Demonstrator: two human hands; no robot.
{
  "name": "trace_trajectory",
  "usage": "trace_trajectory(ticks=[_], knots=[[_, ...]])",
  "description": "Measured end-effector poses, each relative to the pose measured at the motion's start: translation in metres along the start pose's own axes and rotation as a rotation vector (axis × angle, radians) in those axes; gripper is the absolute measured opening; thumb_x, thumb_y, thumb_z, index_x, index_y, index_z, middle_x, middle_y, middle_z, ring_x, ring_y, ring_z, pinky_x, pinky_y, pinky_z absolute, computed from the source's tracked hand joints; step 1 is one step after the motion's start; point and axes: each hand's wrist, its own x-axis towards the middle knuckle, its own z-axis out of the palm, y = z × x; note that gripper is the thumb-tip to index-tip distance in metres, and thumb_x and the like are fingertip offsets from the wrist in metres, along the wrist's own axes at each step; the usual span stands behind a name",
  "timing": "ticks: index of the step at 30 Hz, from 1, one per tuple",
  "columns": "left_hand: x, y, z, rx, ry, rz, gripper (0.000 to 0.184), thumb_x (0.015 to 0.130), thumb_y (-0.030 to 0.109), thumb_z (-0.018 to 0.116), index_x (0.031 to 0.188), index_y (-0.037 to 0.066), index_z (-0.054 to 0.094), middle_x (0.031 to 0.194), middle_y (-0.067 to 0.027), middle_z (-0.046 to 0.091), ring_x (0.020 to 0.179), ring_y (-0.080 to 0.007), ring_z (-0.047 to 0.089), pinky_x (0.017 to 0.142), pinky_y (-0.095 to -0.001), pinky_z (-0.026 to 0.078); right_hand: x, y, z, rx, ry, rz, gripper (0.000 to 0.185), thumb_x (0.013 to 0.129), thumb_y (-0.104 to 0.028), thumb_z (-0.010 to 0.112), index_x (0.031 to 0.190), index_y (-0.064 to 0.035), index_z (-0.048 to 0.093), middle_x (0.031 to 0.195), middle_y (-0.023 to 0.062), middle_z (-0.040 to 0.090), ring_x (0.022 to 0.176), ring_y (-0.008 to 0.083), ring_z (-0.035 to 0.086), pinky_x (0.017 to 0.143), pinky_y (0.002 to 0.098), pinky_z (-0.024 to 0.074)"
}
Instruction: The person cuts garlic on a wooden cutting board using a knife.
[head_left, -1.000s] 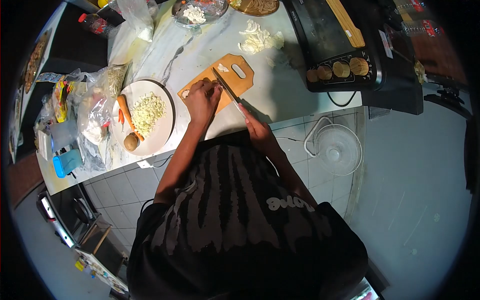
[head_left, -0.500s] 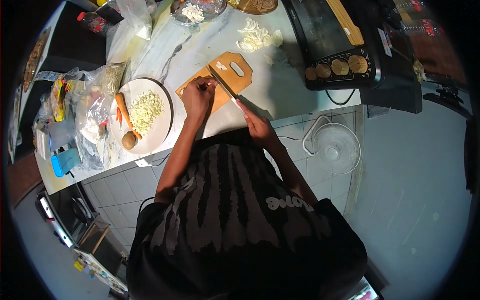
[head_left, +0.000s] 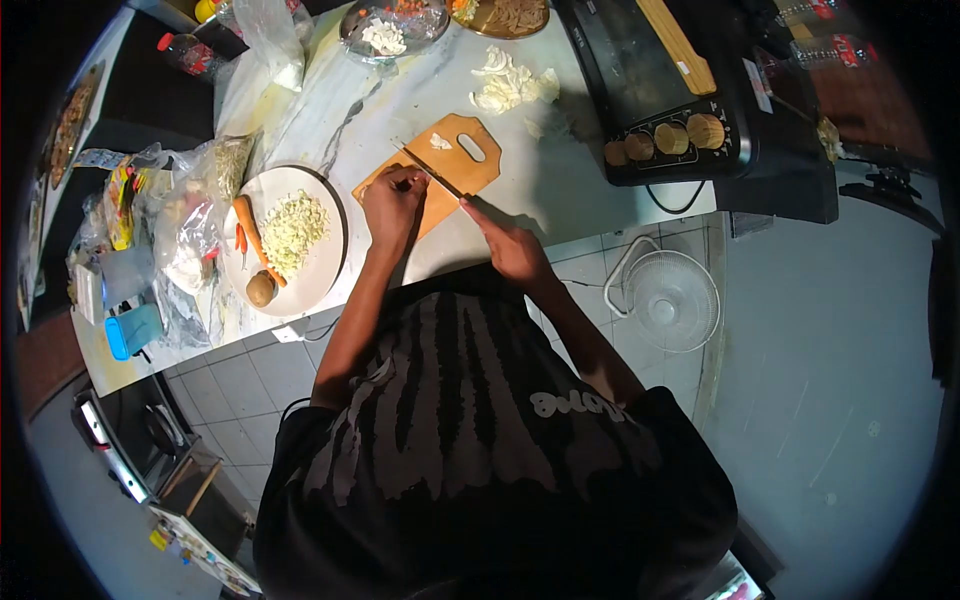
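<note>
A wooden cutting board (head_left: 468, 180) with an oval handle hole lies near the counter's front edge. My right hand (head_left: 512, 248) is wrapped round the handle of a knife (head_left: 430, 172), whose blade slants up and left over the board. Bent over the board's left part, my left hand (head_left: 393, 202) has its fingers pinched beside the blade; what they hold is too small to name. A small white piece (head_left: 440, 142) rests on the board above the blade. Left of my left hand, a plate (head_left: 320, 262) bears chopped pale vegetable (head_left: 292, 232), a carrot (head_left: 247, 222), red chillies and a brown round item (head_left: 260, 289).
Pale leafy pieces (head_left: 510, 84) lie behind the board. A black appliance (head_left: 690, 150) with round knobs stands at the right. Two trays of food are at the back, plastic bags (head_left: 190, 215) at the left, and a white fan (head_left: 668, 297) is on the floor.
The knife has shifted left and up across the board with my right hand. My left hand stays bent over the board's left part, its fingers pinched.
</note>
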Motion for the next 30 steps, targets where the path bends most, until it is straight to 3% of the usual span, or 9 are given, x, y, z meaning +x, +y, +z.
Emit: trace_trajectory(ticks=[8, 10, 13, 17, 19, 23, 25, 29, 30], knots=[[-0.013, -0.003, -0.009, -0.055, 0.094, 0.288, 0.017, 0.091, 0.014, 0.071, 0.103, 0.002, 0.077, 0.081, -0.0135, 0.068, 0.073, -0.0287, 0.064, 0.067, -0.0381, 0.050, 0.002, 0.002, 0.004, 0.218, 0.340, -0.406, 0.048, 0.107, -0.015, 0.044, 0.154, -0.0231, 0.044, 0.121, 0.0203, 0.067, 0.097, 0.0412, 0.067, 0.086, 0.0435, 0.0523], [-0.015, -0.002, -0.012, -0.117, 0.081, 0.202, 0.018, 0.090, 0.012, 0.071, 0.104, 0.001, 0.073, 0.081, -0.0140, 0.067, 0.074, -0.0287, 0.064, 0.067, -0.0391, 0.050, -0.008, 0.000, -0.008, 0.233, 0.057, 0.007, 0.047, 0.107, -0.016, 0.043, 0.154, -0.0225, 0.045, 0.113, 0.0177, 0.069, 0.087, 0.0334, 0.068, 0.081, 0.0394, 0.0520], [-0.012, 0.003, -0.020, -0.109, 0.006, 0.088, 0.020, 0.086, 0.009, 0.073, 0.103, 0.001, 0.066, 0.081, -0.0153, 0.065, 0.074, -0.0299, 0.064, 0.068, -0.0407, 0.050, -0.020, 0.015, -0.005, 0.358, 0.198, -0.181, 0.050, 0.106, -0.008, 0.043, 0.154, -0.0190, 0.046, 0.079, 0.0061, 0.044, 0.066, 0.0109, 0.041, 0.066, 0.0286, 0.0439], [-0.005, -0.002, -0.017, 0.005, -0.029, 0.210, 0.031, 0.080, 0.005, 0.078, 0.099, 0.003, 0.053, 0.084, -0.0173, 0.063, 0.073, -0.0345, 0.063, 0.068, -0.0435, 0.050, -0.035, 0.027, -0.008, 0.349, 0.111, 0.005, 0.051, 0.106, -0.008, 0.042, 0.154, -0.0213, 0.046, 0.081, 0.0051, 0.047, 0.067, 0.0113, 0.045, 0.069, 0.0288, 0.0450], [0.000, -0.001, -0.016, 0.021, -0.050, 0.173, 0.026, 0.081, 0.006, 0.077, 0.096, 0.003, 0.055, 0.083, -0.0176, 0.064, 0.075, -0.0374, 0.064, 0.069, -0.0444, 0.050, -0.041, 0.023, -0.011, 0.319, 0.001, 0.248, 0.051, 0.104, -0.014, 0.043, 0.155, -0.0203, 0.044, 0.118, 0.0196, 0.069, 0.086, 0.0269, 0.066, 0.083, 0.0359, 0.0507], [0.002, 0.005, -0.015, 0.074, -0.094, 0.191, 0.016, 0.086, 0.008, 0.075, 0.098, 0.002, 0.068, 0.088, -0.0183, 0.071, 0.080, -0.0359, 0.069, 0.071, -0.0418, 0.053, -0.041, 0.013, 0.003, 0.218, 0.121, 0.045, 0.051, 0.104, -0.014, 0.042, 0.155, -0.0177, 0.043, 0.138, 0.0236, 0.060, 0.117, 0.0366, 0.065, 0.102, 0.0403, 0.0482], [0.002, 0.005, -0.014, 0.092, -0.092, 0.178, 0.014, 0.088, 0.010, 0.074, 0.100, 0.003, 0.073, 0.092, -0.0182, 0.074, 0.081, -0.0351, 0.071, 0.073, -0.0403, 0.054, -0.035, 0.009, 0.014, 0.276, 0.042, 0.087, 0.050, 0.105, -0.015, 0.040, 0.155, -0.0175, 0.041, 0.147, 0.0251, 0.051, 0.138, 0.0400, 0.049, 0.114, 0.0435, 0.0396], [0.003, -0.012, -0.009, -0.033, 0.002, 0.268, 0.020, 0.087, 0.004, 0.071, 0.106, 0.003, 0.077, 0.102, -0.0174, 0.075, 0.084, -0.0347, 0.072, 0.078, -0.0393, 0.056, -0.023, 0.017, 0.035, 0.251, 0.106, -0.064, 0.051, 0.105, -0.015, 0.039, 0.156, -0.0203, 0.040, 0.135, 0.0274, 0.060, 0.124, 0.0411, 0.060, 0.106, 0.0427, 0.0451], [0.003, -0.014, -0.010, 0.009, 0.001, 0.301, 0.020, 0.087, 0.004, 0.071, 0.106, 0.003, 0.077, 0.103, -0.0173, 0.075, 0.085, -0.0345, 0.072, 0.080, -0.0396, 0.057, -0.023, 0.017, 0.032, 0.249, 0.082, -0.064, 0.051, 0.106, -0.016, 0.039, 0.157, -0.0180, 0.039, 0.112, 0.0189, 0.060, 0.098, 0.0290, 0.056, 0.091, 0.0376, 0.0465]])
